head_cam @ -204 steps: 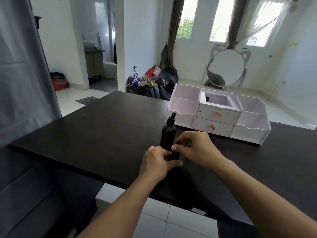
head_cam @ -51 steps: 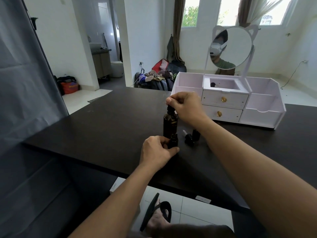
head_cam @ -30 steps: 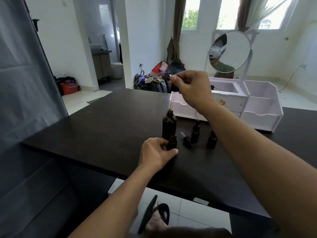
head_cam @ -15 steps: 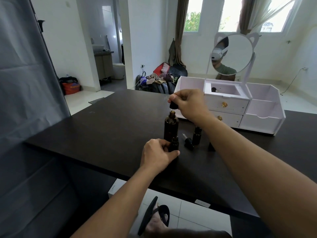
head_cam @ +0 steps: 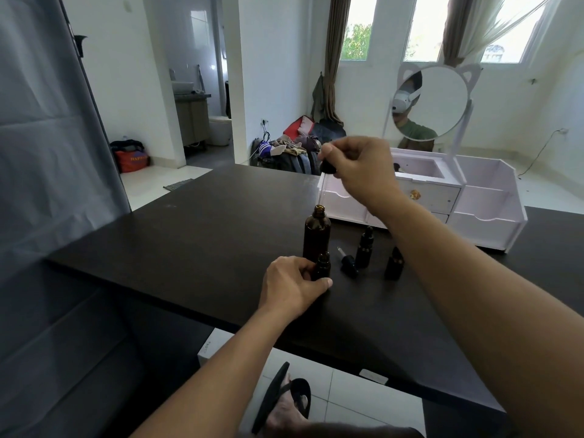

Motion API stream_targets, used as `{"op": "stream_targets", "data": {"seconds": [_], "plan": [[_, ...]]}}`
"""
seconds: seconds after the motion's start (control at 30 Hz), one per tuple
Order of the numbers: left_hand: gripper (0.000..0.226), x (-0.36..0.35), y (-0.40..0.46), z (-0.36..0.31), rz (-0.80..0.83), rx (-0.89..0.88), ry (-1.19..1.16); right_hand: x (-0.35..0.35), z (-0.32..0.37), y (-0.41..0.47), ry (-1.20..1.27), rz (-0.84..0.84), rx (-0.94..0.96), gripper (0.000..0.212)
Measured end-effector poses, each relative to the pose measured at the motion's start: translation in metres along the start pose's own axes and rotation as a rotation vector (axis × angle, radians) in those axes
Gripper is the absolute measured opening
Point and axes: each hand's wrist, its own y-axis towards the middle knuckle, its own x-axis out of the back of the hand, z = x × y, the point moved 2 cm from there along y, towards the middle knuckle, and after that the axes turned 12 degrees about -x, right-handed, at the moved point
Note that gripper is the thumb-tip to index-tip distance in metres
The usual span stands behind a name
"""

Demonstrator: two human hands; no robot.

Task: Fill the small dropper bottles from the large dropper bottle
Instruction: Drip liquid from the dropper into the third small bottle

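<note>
My left hand (head_cam: 292, 287) is curled round an open small dropper bottle (head_cam: 321, 266) on the dark table (head_cam: 196, 235). Right behind it stands the uncapped large dropper bottle (head_cam: 317, 236). Higher up, my right hand (head_cam: 357, 165) pinches the dropper cap (head_cam: 327, 168), lifted above the large bottle's neck.

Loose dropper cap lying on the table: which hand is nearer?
Left. The left hand grips a small bottle just beside the loose dropper cap. The right hand is raised well above it, pinching the big bottle's dropper.
</note>
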Motion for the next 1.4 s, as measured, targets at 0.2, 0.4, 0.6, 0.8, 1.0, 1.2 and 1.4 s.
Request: {"op": "stream_targets", "data": {"seconds": [0.2,0.4,0.6,0.8,1.0,1.2,1.4], "plan": [[0.027,-0.001,0.000,0.000,-0.009,-0.051,-0.017,0.024,0.031,-0.001,0.059,-0.078,0.071,0.015],[0.028,0.000,-0.001,0.001,-0.020,-0.078,-0.027,0.029,0.022,-0.025,-0.027,0.029,0.013,0.014],[0.030,-0.001,0.000,0.000,-0.002,-0.051,-0.013,0.021,-0.001,-0.042,-0.037,0.081,-0.038,0.015],[0.032,-0.001,0.000,0.000,-0.004,-0.028,0.007,0.014,-0.006,-0.046,-0.028,0.084,-0.027,0.013],[0.033,0.001,0.000,-0.002,-0.003,-0.023,0.026,0.009,-0.011,-0.049,-0.026,0.101,-0.056,0.015],[0.033,0.000,0.000,-0.001,0.011,-0.020,0.011,0.008,-0.012,-0.050,-0.022,0.102,-0.049,0.014],[0.031,-0.001,0.000,-0.001,0.012,-0.032,-0.011,0.012,-0.005,-0.049,-0.014,0.130,-0.022,0.011]]}}
